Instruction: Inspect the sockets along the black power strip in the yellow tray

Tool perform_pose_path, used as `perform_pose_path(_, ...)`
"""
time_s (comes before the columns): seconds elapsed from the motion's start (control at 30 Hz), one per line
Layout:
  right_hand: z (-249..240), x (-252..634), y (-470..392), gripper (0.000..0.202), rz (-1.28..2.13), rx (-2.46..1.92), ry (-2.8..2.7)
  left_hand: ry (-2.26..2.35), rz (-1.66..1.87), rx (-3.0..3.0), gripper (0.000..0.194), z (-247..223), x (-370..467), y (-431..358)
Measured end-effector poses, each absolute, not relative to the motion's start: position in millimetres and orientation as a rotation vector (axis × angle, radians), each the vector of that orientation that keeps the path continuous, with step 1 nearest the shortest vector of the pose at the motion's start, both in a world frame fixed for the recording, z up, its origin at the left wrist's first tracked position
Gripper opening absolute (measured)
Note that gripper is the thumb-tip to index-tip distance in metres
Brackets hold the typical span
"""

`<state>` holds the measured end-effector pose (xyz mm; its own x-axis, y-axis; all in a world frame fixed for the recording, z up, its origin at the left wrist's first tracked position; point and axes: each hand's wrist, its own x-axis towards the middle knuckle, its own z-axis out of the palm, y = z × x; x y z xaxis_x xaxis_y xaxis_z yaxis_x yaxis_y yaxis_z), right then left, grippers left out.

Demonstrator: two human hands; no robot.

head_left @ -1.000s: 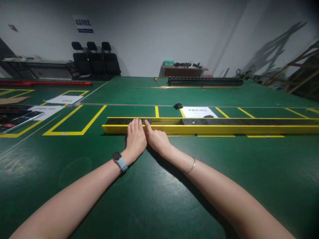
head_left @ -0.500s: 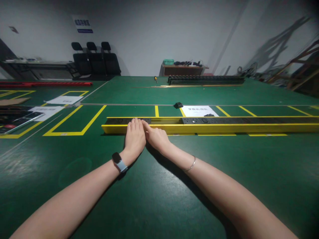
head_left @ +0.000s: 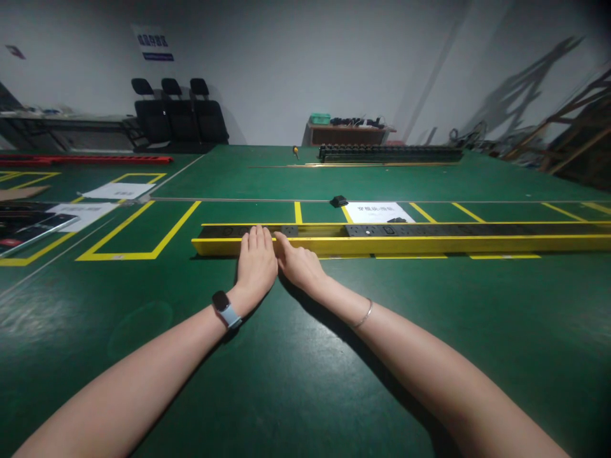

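Black socket module [head_left: 289, 231] slid toward 3 o'clock along the yellow channel [head_left: 382, 245], narrowing the gap.
Left hand [head_left: 256, 264] lay flat, fingers together; right hand [head_left: 300, 267]: grip couldn't be told.

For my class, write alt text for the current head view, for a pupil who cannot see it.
Side by side, a person's left hand and right hand rest at a long yellow channel holding flat black socket strips, on a green tabletop. A white printed paper sheet lies beyond.
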<state>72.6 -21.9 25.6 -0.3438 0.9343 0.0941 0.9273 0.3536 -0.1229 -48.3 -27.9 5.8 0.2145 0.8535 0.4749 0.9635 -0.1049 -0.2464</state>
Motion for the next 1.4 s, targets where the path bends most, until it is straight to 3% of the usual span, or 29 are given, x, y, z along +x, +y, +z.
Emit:
perform_pose_path(0.8, 19.6, 65.0, -23.0, 0.066, 0.078, -1.804, -2.304, -1.691, -0.322, -2.014, 0.061, 5.8, -48.2, -27.4)
perform_pose_path(1.4, 34.9, 80.9, -23.4, 0.054, -0.009, -1.905, -2.318, -1.678, -0.391, -2.054, 0.064, 6.6, -49.5, -28.3)
